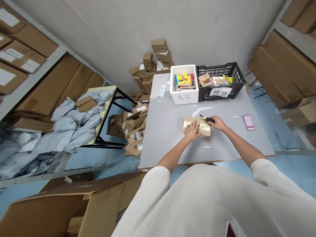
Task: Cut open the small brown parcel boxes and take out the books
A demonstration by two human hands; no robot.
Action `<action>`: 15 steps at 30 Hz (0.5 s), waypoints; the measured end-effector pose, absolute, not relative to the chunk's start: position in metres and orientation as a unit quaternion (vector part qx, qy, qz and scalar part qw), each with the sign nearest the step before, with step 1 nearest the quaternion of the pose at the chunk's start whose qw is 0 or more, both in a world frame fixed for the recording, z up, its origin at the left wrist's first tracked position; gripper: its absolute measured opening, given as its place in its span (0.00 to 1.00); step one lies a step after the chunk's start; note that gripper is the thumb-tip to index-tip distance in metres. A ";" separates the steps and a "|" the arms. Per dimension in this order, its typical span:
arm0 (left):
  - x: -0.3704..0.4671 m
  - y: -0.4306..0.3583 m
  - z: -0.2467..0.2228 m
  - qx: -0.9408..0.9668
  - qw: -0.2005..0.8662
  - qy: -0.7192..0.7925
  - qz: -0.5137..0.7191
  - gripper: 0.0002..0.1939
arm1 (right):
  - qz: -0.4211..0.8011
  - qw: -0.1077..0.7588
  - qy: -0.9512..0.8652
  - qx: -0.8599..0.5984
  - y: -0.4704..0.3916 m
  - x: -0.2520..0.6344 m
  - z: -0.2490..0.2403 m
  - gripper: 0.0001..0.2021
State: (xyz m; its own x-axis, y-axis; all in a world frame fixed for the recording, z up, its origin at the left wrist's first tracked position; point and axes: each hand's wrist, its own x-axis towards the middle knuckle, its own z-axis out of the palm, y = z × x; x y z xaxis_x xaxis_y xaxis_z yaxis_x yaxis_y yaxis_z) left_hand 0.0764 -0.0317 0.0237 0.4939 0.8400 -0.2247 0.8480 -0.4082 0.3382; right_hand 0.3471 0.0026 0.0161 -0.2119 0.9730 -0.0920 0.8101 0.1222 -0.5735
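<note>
A small brown cardboard box (205, 129) with shiny tape across its top lies on the grey table (163, 131). My left hand (192, 132) rests on top of the box, its fingers spread over the taped side. Closed around a black and yellow utility knife (209, 119), my right hand (218, 124) is at the box's right far corner. The knife's tip points left above the far edge of the box; whether it touches the cardboard I cannot tell. White paper scraps (201, 110) lie just beyond the box.
At the table's back stand a white foam bin (184, 97) with books and a black crate (222, 95) with small packages. A power strip (162, 91) lies left, a pink blurred item (249, 122) right. Opened cartons (134, 125) heap beside the table; grey parcels (74, 121) cover a side table.
</note>
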 end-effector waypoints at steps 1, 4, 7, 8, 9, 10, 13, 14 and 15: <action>0.070 -0.035 0.024 0.834 0.207 0.511 -0.006 0.33 | 0.266 0.150 -0.742 -0.596 0.008 0.338 0.017 0.20; 0.057 -0.040 0.024 0.824 0.203 0.529 0.005 0.31 | 0.282 0.117 -0.755 -0.581 0.020 0.316 0.018 0.19; 0.050 -0.040 0.024 0.810 0.192 0.554 0.003 0.26 | 0.283 0.077 -0.752 -0.590 0.022 0.305 0.020 0.18; 0.049 -0.039 0.024 0.803 0.188 0.565 0.002 0.25 | 0.280 0.070 -0.750 -0.594 0.020 0.304 0.021 0.17; 0.047 -0.038 0.024 0.796 0.185 0.576 0.001 0.24 | 0.279 0.067 -0.748 -0.599 0.018 0.304 0.022 0.17; 0.046 -0.037 0.024 0.791 0.184 0.584 0.000 0.23 | 0.279 0.067 -0.744 -0.603 0.015 0.304 0.023 0.17; 0.041 -0.032 0.024 0.773 0.210 0.599 -0.017 0.23 | 0.284 0.071 -0.728 -0.620 0.006 0.309 0.025 0.17; 0.039 -0.030 0.024 0.767 0.222 0.601 -0.026 0.23 | 0.285 0.070 -0.722 -0.626 0.003 0.311 0.026 0.17; 0.037 -0.028 0.024 0.762 0.232 0.604 -0.035 0.23 | 0.286 0.069 -0.716 -0.633 0.000 0.313 0.026 0.18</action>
